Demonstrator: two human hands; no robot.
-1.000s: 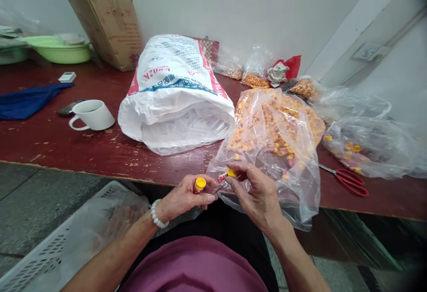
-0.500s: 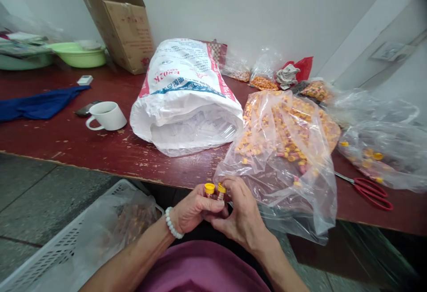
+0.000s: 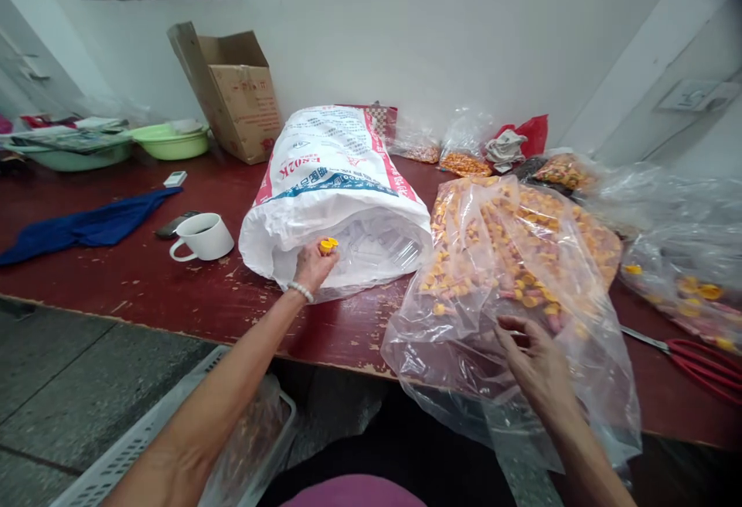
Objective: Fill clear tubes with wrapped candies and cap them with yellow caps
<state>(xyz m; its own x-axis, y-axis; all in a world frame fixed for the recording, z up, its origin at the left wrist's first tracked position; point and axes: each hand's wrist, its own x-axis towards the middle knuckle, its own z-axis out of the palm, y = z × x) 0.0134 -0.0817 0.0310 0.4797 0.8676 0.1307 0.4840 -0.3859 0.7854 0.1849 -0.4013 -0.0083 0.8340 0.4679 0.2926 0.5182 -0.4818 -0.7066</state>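
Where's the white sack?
In the head view, the sack lies centrally, a mug on its left, a big clear bag on its right, the left hand at its mouth.

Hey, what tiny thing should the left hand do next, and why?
Maybe the left hand should reach a little deeper into the white sack and take a clear plastic piece. It is already at the sack's open mouth, and such pieces lie inside. It should probably move gently, because it is holding yellow-capped pieces.
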